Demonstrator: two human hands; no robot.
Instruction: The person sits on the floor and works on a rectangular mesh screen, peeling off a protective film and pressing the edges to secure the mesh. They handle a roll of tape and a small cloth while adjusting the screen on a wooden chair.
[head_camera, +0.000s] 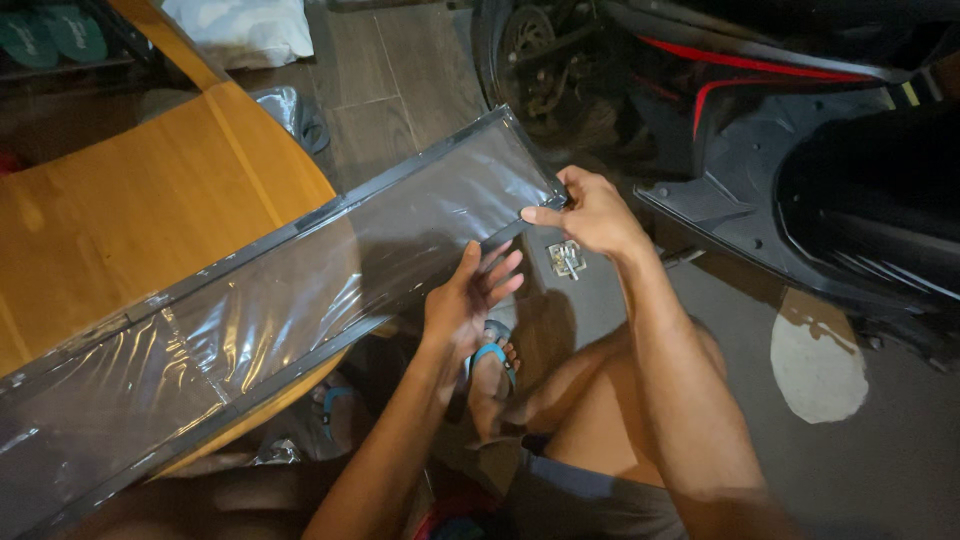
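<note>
A long dark-framed panel (300, 260) wrapped in clear shiny plastic film lies slanted across a round wooden table (130, 200), its far end sticking out past the table's edge. My right hand (590, 212) pinches the panel's far corner between thumb and fingers. My left hand (470, 295) rests against the panel's near edge a little further back, fingers spread and palm towards the frame. Below the hands are my bare knees and a foot in a blue sandal (492, 362).
A black scooter with red trim (760, 130) stands close on the right. A small metal latch (566, 260) lies on the grey floor under the panel's end. White cushion (245, 30) and a grey bag (290, 110) sit behind the table.
</note>
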